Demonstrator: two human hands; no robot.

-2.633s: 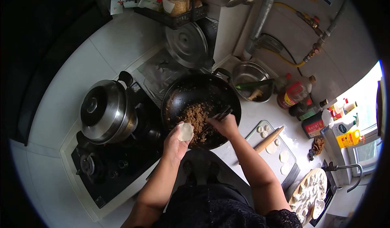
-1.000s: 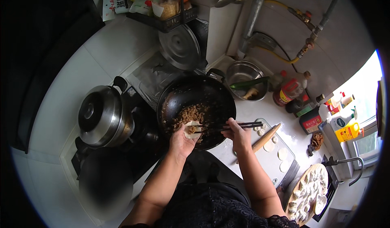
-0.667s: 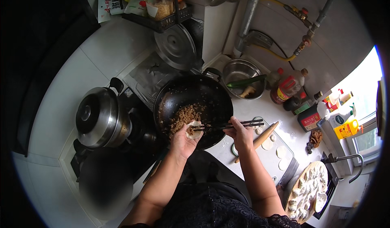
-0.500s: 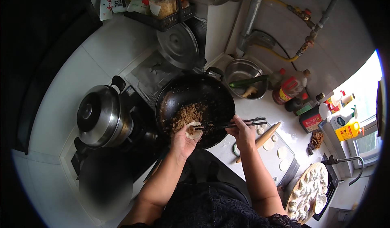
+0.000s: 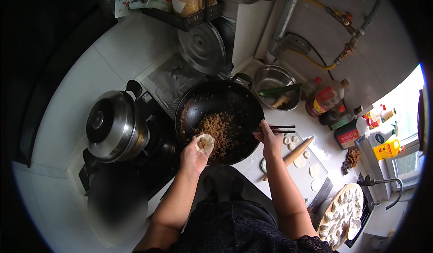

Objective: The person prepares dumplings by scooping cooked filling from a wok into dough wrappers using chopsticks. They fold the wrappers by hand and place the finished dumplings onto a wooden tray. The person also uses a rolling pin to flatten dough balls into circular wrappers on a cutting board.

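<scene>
My left hand (image 5: 192,159) cradles a round dumpling wrapper (image 5: 208,148) on its fingers, over the near left rim of the black wok (image 5: 198,100). A small heap of brown filling lies in the middle of the wrapper. More of the crumbly filling (image 5: 218,127) is spread over the wok's bottom. At the wok's right rim, my right hand (image 5: 270,141) grips dark chopsticks (image 5: 284,129), whose rear ends stick out to the right. Their tips reach over the wok and are hard to make out against its black surface.
A wooden rolling pin (image 5: 297,153) and several wrappers (image 5: 314,170) lie on the floured board at right. Beyond sits a metal bowl (image 5: 266,80) with a green vegetable. A round tray (image 5: 331,210) holds several dumplings. A lidded pot (image 5: 110,129) stands at left, bottles (image 5: 347,138) at right.
The chopsticks have left the wrapper, and their tips have swung away to the right. My left hand has drawn slightly left with the wrapper, where the filling now shows.
</scene>
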